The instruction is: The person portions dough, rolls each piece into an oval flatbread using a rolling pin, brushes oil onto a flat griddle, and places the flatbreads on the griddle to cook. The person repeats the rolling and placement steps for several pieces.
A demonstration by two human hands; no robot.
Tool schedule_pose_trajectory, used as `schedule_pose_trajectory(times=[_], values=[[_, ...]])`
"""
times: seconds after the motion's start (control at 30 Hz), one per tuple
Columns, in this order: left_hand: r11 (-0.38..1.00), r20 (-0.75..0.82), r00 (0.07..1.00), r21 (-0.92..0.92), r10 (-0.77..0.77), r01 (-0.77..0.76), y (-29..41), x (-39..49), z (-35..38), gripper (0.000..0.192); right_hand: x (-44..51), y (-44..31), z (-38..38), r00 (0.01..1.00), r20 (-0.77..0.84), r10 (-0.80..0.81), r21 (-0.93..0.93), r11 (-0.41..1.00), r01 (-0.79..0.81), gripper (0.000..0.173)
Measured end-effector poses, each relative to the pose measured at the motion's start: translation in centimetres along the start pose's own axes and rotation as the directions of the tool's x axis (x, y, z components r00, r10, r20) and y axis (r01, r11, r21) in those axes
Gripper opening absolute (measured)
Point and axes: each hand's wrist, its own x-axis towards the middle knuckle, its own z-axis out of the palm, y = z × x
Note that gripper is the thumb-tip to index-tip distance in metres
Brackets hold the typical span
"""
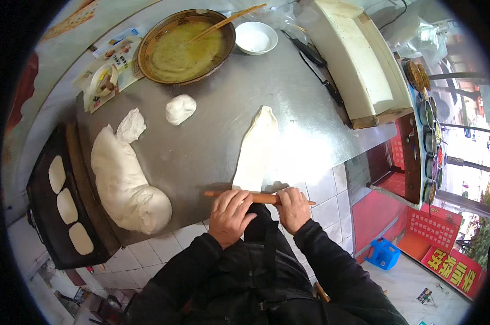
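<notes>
A wooden rolling pin (pixel 265 198) with tapered ends lies across the near edge of a long, flat strip of dough (pixel 256 154). My left hand (pixel 230 217) rests on the pin's left part, fingers over it and thumb held apart. Around its right part, close to the tapered end, my right hand (pixel 294 208) is closed. The strip narrows to a folded, lumpy tip at its far end. Its near end meets the pin at the front edge of the metal worktable (pixel 204 150).
Left lie a big dough mass (pixel 123 178), a torn piece (pixel 132 126) and a small lump (pixel 180 109). Three flat dough pieces sit on a dark griddle (pixel 52 219). Behind stand a bowl of yellowish liquid (pixel 188 48), a white bowl (pixel 256 38), knives (pixel 310 53) and a long box (pixel 363 61).
</notes>
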Motion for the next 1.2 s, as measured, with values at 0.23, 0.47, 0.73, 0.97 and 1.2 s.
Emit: schedule_pose_trajectory(times=[0.23, 0.47, 0.73, 0.97, 1.2], values=[[0.958, -0.006, 0.990, -0.254, -0.137, 0.131, -2.0, 4.9, 0.5, 0.029, 7.0, 6.3, -3.8, 0.892, -0.301, 0.337, 0.039, 0.939, -0.342, 0.039], [0.399, 0.033, 0.924, -0.896, -0.381, 0.197, -2.3, 12.0, -9.5, 0.024, 11.8, 8.4, -3.7, 0.903, -0.272, 0.332, 0.080, 0.943, -0.323, 0.053], [-0.679, 0.120, 0.810, -0.622, -0.575, -0.389, -7.9, -0.6, -12.1, 0.017, 21.0, 12.0, -6.8, 0.919, -0.350, 0.182, 0.035, 0.983, -0.181, 0.055], [0.713, -0.730, 0.143, -0.683, -0.668, -0.157, -8.8, -2.4, -24.9, 0.032, 31.8, 2.2, -15.0, 0.851, -0.501, -0.158, 0.162, 0.948, 0.272, 0.053], [0.601, -0.377, 0.504, -0.208, -0.777, 0.772, -5.6, -0.6, -2.4, 0.020, 38.3, -8.3, -11.1, 0.846, 0.234, -0.479, 0.286, 0.865, 0.411, 0.057]])
